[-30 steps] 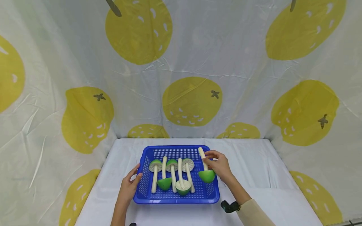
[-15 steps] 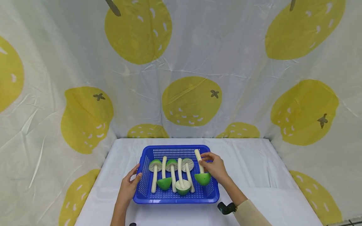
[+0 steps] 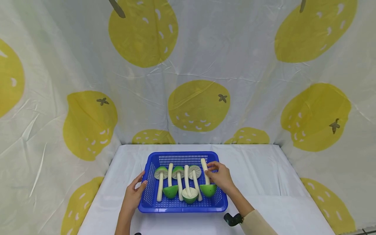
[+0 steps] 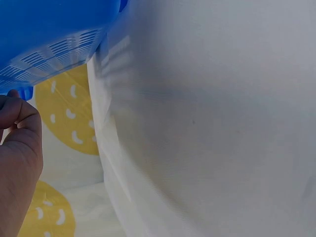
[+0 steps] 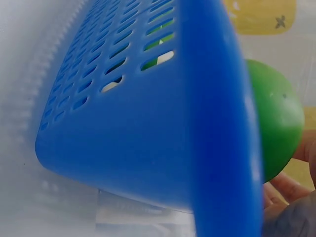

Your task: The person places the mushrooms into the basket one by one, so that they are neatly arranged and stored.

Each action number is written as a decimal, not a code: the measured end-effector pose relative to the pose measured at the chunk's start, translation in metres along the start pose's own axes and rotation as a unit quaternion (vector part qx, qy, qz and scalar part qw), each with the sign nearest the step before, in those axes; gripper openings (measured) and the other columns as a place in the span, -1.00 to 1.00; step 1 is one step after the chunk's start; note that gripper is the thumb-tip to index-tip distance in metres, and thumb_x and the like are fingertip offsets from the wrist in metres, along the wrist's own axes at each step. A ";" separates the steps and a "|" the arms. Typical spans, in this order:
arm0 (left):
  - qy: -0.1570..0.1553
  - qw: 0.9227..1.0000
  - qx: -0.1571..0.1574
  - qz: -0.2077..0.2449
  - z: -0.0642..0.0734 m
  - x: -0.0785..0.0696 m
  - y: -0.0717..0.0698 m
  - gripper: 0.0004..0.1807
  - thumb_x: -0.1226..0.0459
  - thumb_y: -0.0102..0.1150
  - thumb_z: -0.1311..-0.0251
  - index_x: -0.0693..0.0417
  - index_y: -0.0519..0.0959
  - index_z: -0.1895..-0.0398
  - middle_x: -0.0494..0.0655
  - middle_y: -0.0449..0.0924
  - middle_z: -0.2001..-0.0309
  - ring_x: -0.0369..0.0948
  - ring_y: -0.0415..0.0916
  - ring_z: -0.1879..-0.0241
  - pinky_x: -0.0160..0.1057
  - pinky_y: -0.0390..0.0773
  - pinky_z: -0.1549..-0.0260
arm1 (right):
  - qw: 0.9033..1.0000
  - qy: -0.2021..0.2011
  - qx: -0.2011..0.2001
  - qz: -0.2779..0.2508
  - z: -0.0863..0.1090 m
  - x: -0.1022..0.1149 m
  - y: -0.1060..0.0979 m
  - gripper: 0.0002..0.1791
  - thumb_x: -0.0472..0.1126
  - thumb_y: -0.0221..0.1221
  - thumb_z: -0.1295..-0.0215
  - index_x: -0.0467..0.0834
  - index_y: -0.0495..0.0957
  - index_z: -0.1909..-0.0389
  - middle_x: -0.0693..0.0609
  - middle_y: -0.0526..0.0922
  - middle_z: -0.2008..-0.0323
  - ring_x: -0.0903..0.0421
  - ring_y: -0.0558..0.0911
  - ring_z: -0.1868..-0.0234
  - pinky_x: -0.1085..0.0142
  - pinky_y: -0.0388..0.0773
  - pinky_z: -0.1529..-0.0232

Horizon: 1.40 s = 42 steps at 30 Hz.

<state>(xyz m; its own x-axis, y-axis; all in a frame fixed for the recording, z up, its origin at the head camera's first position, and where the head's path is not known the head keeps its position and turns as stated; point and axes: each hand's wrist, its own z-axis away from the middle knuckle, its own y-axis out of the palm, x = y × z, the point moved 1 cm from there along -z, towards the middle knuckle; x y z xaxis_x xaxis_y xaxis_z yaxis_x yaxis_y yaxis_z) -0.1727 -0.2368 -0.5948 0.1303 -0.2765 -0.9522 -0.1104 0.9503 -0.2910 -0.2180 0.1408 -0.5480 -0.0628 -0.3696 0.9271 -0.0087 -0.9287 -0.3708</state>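
A blue perforated plastic basket holds a row of artificial mushrooms with green caps and long white stems. Near its right side, my right hand pinches the stem of one mushroom, cap toward me and stem end pointing away. That green cap shows past the rim in the right wrist view, with fingers beside it. My left hand holds the basket's left rim, thumb and fingers at the edge; in the left wrist view that hand is partly cut off, below the basket wall.
The other mushrooms lie side by side with caps alternating far and near, such as a mushroom with its cap near the front. A white cloth covers the table. Behind and around hangs a curtain printed with yellow fruit.
My right hand has carried the mushroom left and slightly toward me, lowering it beside the row. The left hand and basket stay in place.
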 end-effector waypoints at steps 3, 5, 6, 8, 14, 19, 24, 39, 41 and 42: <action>0.003 1.000 -0.002 -0.010 -0.001 -0.001 0.000 -0.40 0.10 0.16 -0.49 -0.12 0.34 -0.54 0.16 0.38 -0.28 0.07 0.69 0.00 -0.19 0.74 0.15 | 1.000 -0.012 -0.004 0.016 0.000 0.001 0.002 -0.69 -0.33 0.36 -0.25 -0.22 0.64 -0.02 -0.14 0.71 0.21 0.11 0.71 0.49 0.22 0.75 0.46; 0.009 1.000 -0.001 -0.009 -0.002 0.001 0.000 -0.40 0.07 0.18 -0.48 -0.15 0.35 -0.54 0.15 0.39 -0.28 0.05 0.70 0.00 -0.23 0.73 0.17 | 0.999 -0.023 -0.007 0.034 0.000 0.003 0.002 -0.69 -0.34 0.36 -0.25 -0.24 0.64 -0.01 -0.14 0.72 0.22 0.13 0.70 0.53 0.23 0.73 0.50; 0.010 1.000 -0.001 -0.009 -0.003 0.001 0.000 -0.39 0.06 0.18 -0.48 -0.16 0.35 -0.54 0.15 0.39 -0.28 0.04 0.70 -0.01 -0.24 0.73 0.16 | 0.999 -0.026 -0.008 0.044 0.001 0.004 0.003 -0.70 -0.34 0.35 -0.25 -0.24 0.64 -0.01 -0.14 0.73 0.22 0.14 0.70 0.54 0.25 0.72 0.51; 0.008 1.000 -0.001 -0.005 -0.003 0.001 0.000 -0.39 0.05 0.19 -0.47 -0.17 0.35 -0.54 0.15 0.38 -0.28 0.06 0.69 -0.01 -0.20 0.75 0.15 | 0.998 -0.028 -0.010 0.061 0.001 0.004 0.003 -0.70 -0.33 0.36 -0.25 -0.25 0.63 0.00 -0.14 0.73 0.23 0.15 0.68 0.55 0.28 0.70 0.53; 0.003 1.000 0.000 -0.004 0.000 0.002 -0.001 -0.38 0.05 0.19 -0.47 -0.17 0.35 -0.54 0.16 0.37 -0.28 0.06 0.69 -0.01 -0.14 0.76 0.12 | 0.994 -0.039 -0.014 0.097 0.003 0.003 0.005 -0.70 -0.33 0.36 -0.25 -0.26 0.63 0.01 -0.14 0.73 0.25 0.17 0.64 0.57 0.36 0.64 0.57; 0.008 1.000 0.000 0.001 0.001 -0.001 -0.002 -0.40 0.07 0.19 -0.47 -0.17 0.36 -0.53 0.16 0.39 -0.26 0.04 0.70 0.03 -0.19 0.75 0.17 | 0.991 -0.053 -0.013 0.122 0.002 0.003 0.008 -0.70 -0.32 0.36 -0.24 -0.27 0.62 0.02 -0.13 0.74 0.28 0.16 0.64 0.54 0.34 0.65 0.55; 0.010 1.000 0.000 0.002 0.001 0.000 -0.002 -0.40 0.08 0.19 -0.47 -0.16 0.36 -0.53 0.16 0.39 -0.25 0.03 0.70 0.05 -0.21 0.74 0.18 | 0.987 -0.062 -0.012 0.151 0.002 0.004 0.011 -0.70 -0.33 0.35 -0.23 -0.29 0.61 0.02 -0.16 0.74 0.30 0.08 0.71 0.43 0.29 0.68 0.52; -0.005 1.000 -0.004 -0.007 0.003 -0.009 0.002 -0.42 0.18 0.14 -0.51 -0.07 0.34 -0.54 0.19 0.39 -0.25 0.07 0.69 0.03 -0.30 0.71 0.21 | 0.982 -0.059 -0.034 0.177 0.001 0.002 0.012 -0.66 -0.39 0.30 -0.20 -0.34 0.60 -0.01 -0.21 0.76 0.31 0.02 0.74 0.41 0.26 0.68 0.53; -0.002 1.000 -0.003 -0.007 0.002 -0.006 0.001 -0.42 0.14 0.16 -0.50 -0.10 0.35 -0.54 0.16 0.39 -0.25 0.03 0.70 0.04 -0.33 0.70 0.22 | 0.982 -0.061 -0.038 0.176 0.002 0.001 0.012 -0.66 -0.39 0.29 -0.21 -0.35 0.60 -0.02 -0.20 0.76 0.31 0.05 0.72 0.43 0.28 0.66 0.53; -0.001 1.000 -0.002 -0.007 0.001 -0.004 0.001 -0.41 0.12 0.16 -0.49 -0.12 0.35 -0.54 0.15 0.39 -0.26 0.01 0.70 0.04 -0.34 0.70 0.22 | 0.982 -0.061 -0.042 0.176 0.002 0.000 0.013 -0.67 -0.39 0.28 -0.22 -0.35 0.61 -0.02 -0.20 0.76 0.30 0.07 0.71 0.44 0.29 0.64 0.53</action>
<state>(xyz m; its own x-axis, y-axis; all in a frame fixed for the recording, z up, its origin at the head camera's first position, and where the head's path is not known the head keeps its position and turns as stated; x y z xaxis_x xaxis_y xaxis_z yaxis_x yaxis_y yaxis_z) -0.1719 -0.2347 -0.5913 0.1340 -0.2894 -0.9478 -0.1131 0.9457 -0.3047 -0.2160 0.1288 -0.5523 0.0441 -0.6727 0.7386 -0.0909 -0.7390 -0.6676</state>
